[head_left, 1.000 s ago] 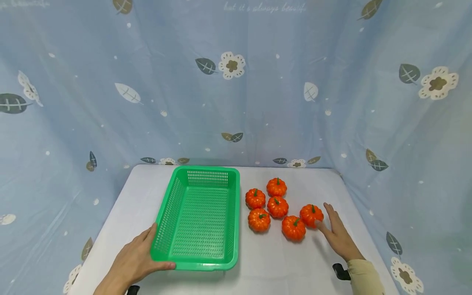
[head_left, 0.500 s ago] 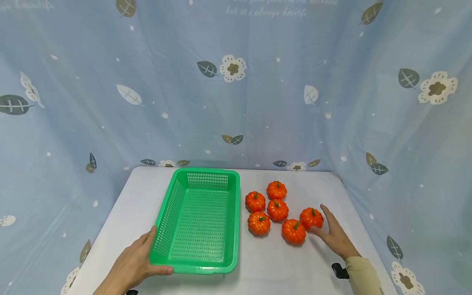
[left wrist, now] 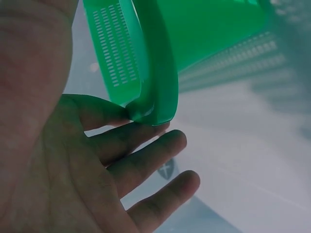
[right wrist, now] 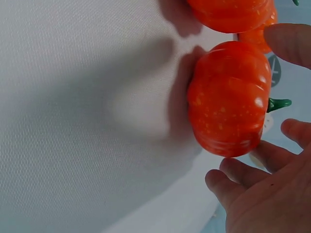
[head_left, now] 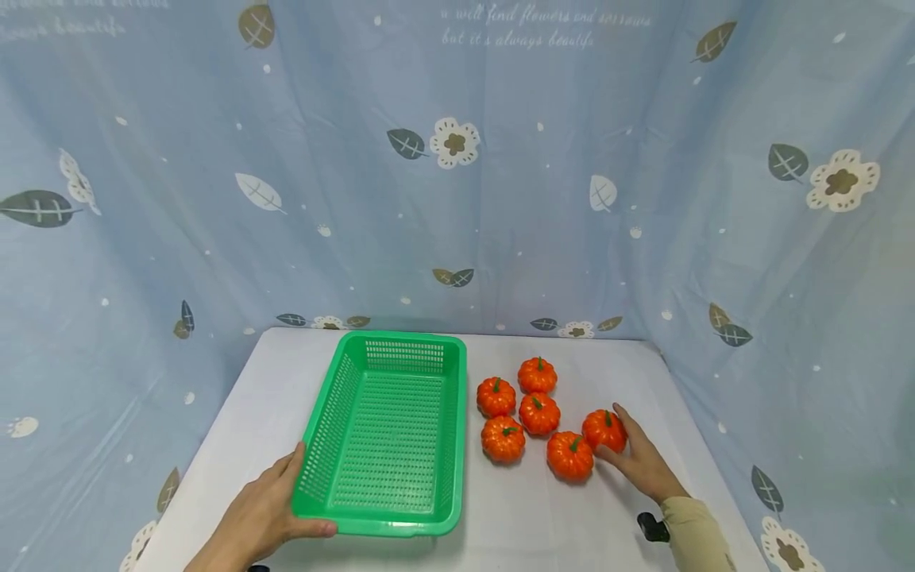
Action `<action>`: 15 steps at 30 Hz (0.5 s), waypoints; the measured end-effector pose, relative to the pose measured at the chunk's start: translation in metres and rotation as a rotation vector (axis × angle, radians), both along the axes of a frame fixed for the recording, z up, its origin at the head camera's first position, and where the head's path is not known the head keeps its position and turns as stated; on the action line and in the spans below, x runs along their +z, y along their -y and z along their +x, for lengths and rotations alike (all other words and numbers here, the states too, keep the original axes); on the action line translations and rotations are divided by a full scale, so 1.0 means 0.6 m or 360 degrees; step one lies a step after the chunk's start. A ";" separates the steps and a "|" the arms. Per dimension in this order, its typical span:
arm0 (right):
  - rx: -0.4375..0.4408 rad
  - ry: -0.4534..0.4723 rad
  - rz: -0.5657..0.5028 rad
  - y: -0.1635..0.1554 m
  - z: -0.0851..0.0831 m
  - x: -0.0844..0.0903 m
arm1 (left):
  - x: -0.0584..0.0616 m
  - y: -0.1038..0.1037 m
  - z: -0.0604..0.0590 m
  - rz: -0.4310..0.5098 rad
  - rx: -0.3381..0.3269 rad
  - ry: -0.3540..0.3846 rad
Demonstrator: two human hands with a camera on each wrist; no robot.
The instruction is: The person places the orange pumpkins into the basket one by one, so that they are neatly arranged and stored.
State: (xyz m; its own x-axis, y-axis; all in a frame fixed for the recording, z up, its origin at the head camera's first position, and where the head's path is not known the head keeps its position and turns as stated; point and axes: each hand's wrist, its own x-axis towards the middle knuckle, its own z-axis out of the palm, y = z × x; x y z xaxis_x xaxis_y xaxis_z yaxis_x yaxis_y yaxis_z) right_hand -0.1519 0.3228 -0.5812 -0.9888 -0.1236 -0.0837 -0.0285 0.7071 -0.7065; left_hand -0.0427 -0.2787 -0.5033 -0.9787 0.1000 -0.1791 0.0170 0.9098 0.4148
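A green plastic basket (head_left: 461, 429) stands left of centre on the white table, its inside bare. My left hand (head_left: 257, 508) rests against its near left corner, thumb along the front rim. In the left wrist view the fingers (left wrist: 146, 162) are extended and spread, with some touching the basket's corner (left wrist: 163, 92). To the right, my right hand (head_left: 643, 465) spans the rightmost orange toy pumpkin (head_left: 604, 431). The right wrist view shows that pumpkin (right wrist: 231, 99) between the thumb (right wrist: 291, 46) and loosely bent fingers (right wrist: 243, 172); the thumb stays apart from it.
Several more orange pumpkins with green stems lie between basket and right hand; the nearest pumpkin (head_left: 569, 457) sits close beside the rightmost one. A blue patterned curtain (head_left: 457, 199) hangs behind and along both sides of the white table (head_left: 515, 516).
My right hand has moved slightly left and closer around the rightmost pumpkin. The left hand stays at the basket's corner. The whole head view has shifted a little downward.
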 end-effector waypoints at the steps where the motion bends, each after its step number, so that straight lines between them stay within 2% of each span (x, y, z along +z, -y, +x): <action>1: 0.0005 -0.0006 0.0004 -0.001 0.000 0.000 | 0.000 -0.001 0.000 -0.0003 -0.0004 -0.0008; 6: 0.0044 -0.0079 0.0050 -0.007 -0.003 -0.004 | -0.001 -0.004 -0.002 -0.0017 -0.0013 -0.0048; 11: 0.0081 -0.0166 0.0096 -0.009 -0.006 -0.012 | 0.000 -0.004 -0.002 -0.0023 -0.0013 -0.0026; 15: 0.0064 -0.0179 0.0118 -0.006 -0.010 -0.018 | 0.001 -0.003 -0.001 -0.0014 -0.0016 -0.0001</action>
